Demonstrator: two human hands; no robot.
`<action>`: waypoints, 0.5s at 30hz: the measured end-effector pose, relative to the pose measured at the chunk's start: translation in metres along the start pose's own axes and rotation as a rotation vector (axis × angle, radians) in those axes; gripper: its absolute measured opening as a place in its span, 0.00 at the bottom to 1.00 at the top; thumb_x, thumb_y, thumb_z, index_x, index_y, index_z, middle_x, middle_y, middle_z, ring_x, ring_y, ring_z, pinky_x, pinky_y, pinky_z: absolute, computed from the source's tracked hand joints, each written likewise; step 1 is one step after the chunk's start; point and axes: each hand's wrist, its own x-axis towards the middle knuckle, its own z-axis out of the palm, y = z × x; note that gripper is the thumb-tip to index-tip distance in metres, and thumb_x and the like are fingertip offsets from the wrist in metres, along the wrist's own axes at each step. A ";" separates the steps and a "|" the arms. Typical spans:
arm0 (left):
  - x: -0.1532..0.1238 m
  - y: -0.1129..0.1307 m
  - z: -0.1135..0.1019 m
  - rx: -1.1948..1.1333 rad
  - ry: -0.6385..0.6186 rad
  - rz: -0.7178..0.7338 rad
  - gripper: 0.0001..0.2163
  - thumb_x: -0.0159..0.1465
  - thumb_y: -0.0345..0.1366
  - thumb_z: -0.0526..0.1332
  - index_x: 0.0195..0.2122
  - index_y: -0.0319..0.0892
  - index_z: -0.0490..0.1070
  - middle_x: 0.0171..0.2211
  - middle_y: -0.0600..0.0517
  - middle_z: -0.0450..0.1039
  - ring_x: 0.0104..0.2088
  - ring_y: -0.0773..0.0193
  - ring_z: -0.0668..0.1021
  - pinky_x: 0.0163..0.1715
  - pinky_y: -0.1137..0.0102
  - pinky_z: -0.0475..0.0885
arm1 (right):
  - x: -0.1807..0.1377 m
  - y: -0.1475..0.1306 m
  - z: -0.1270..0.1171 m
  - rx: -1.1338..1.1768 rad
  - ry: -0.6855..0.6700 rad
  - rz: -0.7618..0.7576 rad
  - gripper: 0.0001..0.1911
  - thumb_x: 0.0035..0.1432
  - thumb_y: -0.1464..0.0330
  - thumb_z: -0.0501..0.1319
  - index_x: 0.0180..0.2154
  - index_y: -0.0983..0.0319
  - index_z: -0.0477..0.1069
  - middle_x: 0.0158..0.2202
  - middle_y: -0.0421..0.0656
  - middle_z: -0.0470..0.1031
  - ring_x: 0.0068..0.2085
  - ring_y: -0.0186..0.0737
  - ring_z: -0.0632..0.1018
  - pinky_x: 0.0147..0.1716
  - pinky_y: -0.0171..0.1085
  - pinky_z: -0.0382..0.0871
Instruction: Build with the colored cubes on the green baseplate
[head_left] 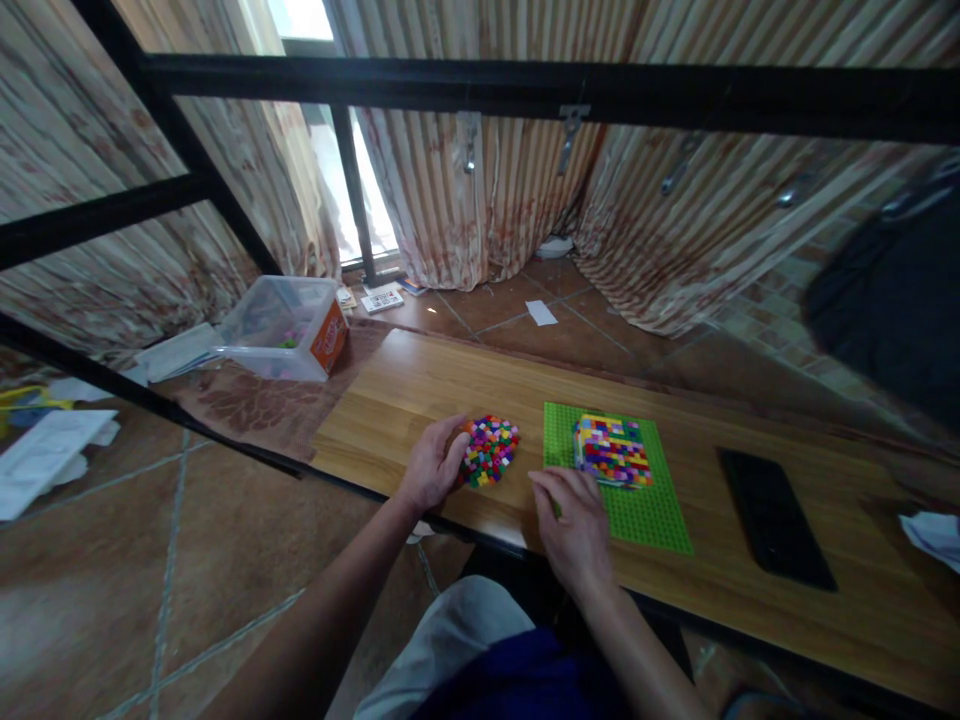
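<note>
My left hand rests on the wooden table at the left side of a heap of small, multicoloured toy bricks. Its thumb and fingers are apart, touching the edge of the heap. My right hand is over the near left edge of a green baseplate, with its fingers curled in and the fingertips toward the heap. Whatever those fingers may hold is hidden. On the baseplate stands a block of stacked bricks in many colours, just beyond my right hand.
A black phone-like slab lies right of the baseplate on the table. Left of the table, a clear plastic bin sits on the floor. A black metal bar crosses above, and white paper lies far right.
</note>
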 end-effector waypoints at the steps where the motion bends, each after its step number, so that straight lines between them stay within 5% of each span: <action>1: 0.000 0.000 0.000 0.000 0.003 0.000 0.19 0.70 0.43 0.50 0.55 0.40 0.70 0.52 0.44 0.75 0.54 0.56 0.76 0.56 0.58 0.70 | 0.001 -0.003 0.007 0.009 -0.038 0.003 0.14 0.66 0.67 0.53 0.41 0.56 0.78 0.41 0.44 0.77 0.44 0.43 0.73 0.45 0.44 0.68; 7: 0.000 -0.001 0.001 -0.011 0.002 -0.005 0.18 0.70 0.43 0.51 0.55 0.40 0.70 0.52 0.44 0.75 0.54 0.57 0.75 0.57 0.58 0.70 | 0.016 -0.005 0.036 -0.047 -0.151 -0.004 0.14 0.66 0.68 0.53 0.44 0.58 0.78 0.39 0.46 0.76 0.42 0.44 0.71 0.43 0.43 0.65; 15: 0.000 -0.002 0.002 -0.010 -0.002 -0.010 0.18 0.70 0.44 0.50 0.55 0.42 0.69 0.52 0.45 0.75 0.54 0.57 0.75 0.57 0.59 0.70 | 0.012 0.002 0.035 -0.076 -0.144 -0.022 0.13 0.66 0.67 0.54 0.39 0.57 0.78 0.38 0.45 0.75 0.41 0.43 0.70 0.42 0.43 0.64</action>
